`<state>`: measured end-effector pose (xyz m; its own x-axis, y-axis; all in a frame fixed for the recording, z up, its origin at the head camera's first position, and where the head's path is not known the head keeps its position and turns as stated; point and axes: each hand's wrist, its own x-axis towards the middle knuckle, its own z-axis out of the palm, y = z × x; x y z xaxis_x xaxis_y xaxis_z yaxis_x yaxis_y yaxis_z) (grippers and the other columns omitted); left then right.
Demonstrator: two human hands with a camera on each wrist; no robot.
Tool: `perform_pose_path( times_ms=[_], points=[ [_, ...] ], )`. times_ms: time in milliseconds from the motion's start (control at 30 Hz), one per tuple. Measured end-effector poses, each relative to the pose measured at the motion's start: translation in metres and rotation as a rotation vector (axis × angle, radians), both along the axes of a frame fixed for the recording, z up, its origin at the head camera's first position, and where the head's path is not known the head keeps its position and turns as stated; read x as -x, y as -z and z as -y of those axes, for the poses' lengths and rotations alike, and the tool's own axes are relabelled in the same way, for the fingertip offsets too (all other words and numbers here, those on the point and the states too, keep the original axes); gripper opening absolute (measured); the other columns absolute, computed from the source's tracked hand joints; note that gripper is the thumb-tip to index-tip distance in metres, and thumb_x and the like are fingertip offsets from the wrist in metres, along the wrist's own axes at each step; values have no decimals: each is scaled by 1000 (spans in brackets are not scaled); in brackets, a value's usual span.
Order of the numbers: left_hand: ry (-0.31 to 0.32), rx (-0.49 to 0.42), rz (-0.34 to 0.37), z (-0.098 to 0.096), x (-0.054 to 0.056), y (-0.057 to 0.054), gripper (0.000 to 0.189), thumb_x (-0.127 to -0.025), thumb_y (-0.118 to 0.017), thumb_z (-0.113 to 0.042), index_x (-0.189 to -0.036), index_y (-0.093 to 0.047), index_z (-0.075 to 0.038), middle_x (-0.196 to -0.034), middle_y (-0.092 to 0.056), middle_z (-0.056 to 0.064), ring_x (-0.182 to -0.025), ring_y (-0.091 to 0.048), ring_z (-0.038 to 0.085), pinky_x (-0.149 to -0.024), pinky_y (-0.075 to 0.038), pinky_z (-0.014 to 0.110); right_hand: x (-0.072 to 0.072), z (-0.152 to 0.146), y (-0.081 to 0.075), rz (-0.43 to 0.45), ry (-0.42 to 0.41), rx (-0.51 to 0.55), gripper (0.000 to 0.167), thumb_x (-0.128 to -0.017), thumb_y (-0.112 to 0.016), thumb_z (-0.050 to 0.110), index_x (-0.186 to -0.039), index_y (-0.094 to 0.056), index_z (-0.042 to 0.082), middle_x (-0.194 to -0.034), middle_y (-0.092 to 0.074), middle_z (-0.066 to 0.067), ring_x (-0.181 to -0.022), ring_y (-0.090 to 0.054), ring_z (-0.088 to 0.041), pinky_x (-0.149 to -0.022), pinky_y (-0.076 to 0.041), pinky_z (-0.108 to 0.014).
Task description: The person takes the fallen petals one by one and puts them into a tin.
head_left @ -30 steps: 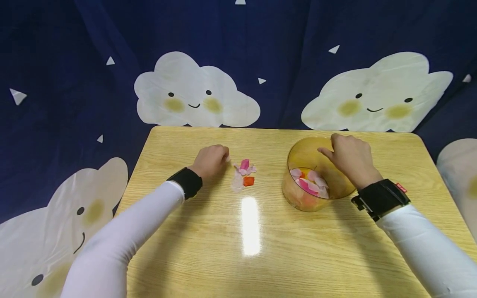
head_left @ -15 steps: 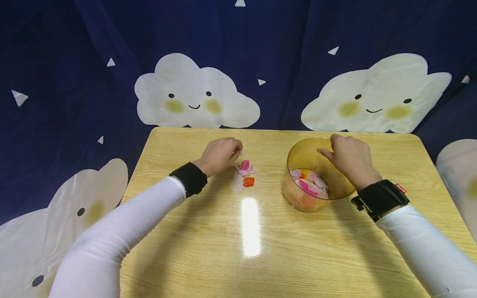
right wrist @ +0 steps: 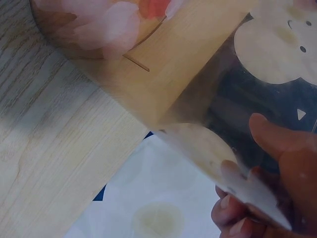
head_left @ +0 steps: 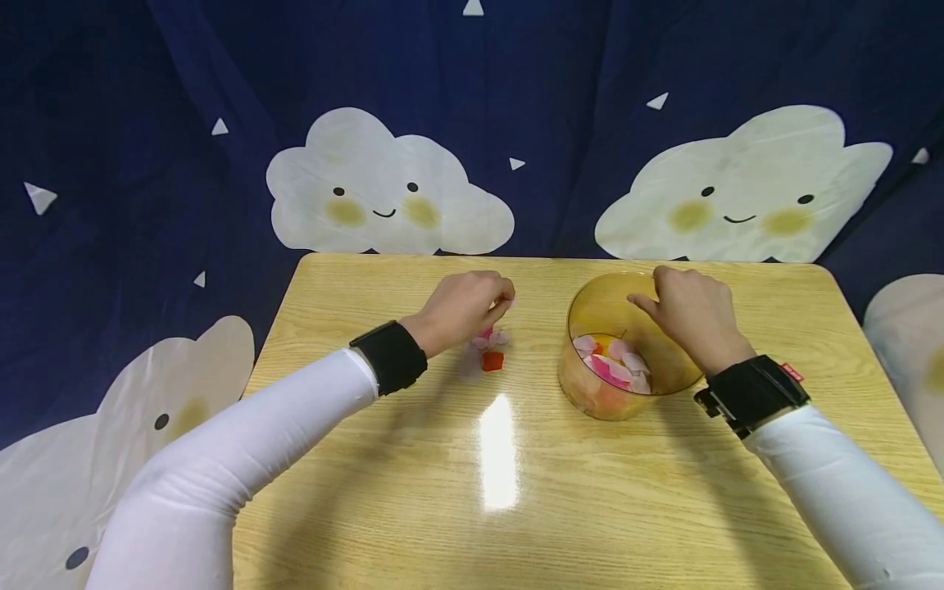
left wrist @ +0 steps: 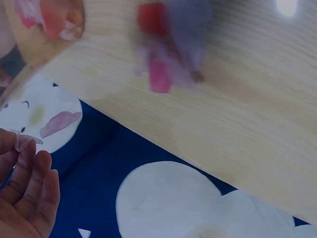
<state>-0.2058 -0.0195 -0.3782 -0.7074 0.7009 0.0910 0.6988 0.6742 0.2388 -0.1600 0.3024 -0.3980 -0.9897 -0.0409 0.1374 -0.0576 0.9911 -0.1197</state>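
My left hand is over the table, above and beside a small pile of petals. Its thumb and fingertips pinch a pale petal; a pinkish petal shows close by these fingertips in the left wrist view. Part of the pile is hidden under the hand, but a red-orange petal and a magenta petal show. My right hand grips the rim of a clear amber tub, thumb inside and fingers outside. Pink, white and orange petals lie in the tub.
The wooden table carries the tub on its right half. A dark blue curtain with smiling white clouds hangs behind the table's far edge. A thin brown stem-like piece shows in the tub.
My left hand has moved right, from left of the loose petals to above them, with a pale petal in its fingertips. My right hand and the tub have stayed put.
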Motion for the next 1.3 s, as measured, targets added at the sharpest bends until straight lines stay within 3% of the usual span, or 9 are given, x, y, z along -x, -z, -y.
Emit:
perform_pose_path(
  times_ms=[567,867,1300],
  points=[
    [91,-38,-16,-22,-9,-24,16,-102,-59,-19,-105,-74,-16,-101,-73,-4,-87,-65,10,-76,-55,27,0,1,-1,12,0,0,49,-93,-71,42,-68,-48,7,-56,-35,-3,-46,-44,-25,-41,-28,-34],
    [148,-34,-120,-44,-10,-41,17,-103,-55,-19,-101,-73,-18,-93,-70,-6,-82,-61,10,-72,-51,25,0,1,-1,12,3,2,49,-93,-71,43,-68,-48,7,-56,-36,-3,-47,-44,-25,-41,-29,-35],
    [191,-10,-115,-74,-14,-62,19,-105,-54,-26,-105,-71,-20,-92,-65,-6,-83,-58,9,-72,-48,22,1,1,0,15,12,6,48,-92,-72,41,-68,-49,7,-55,-39,-5,-46,-45,-26,-41,-29,-35]
  ],
)
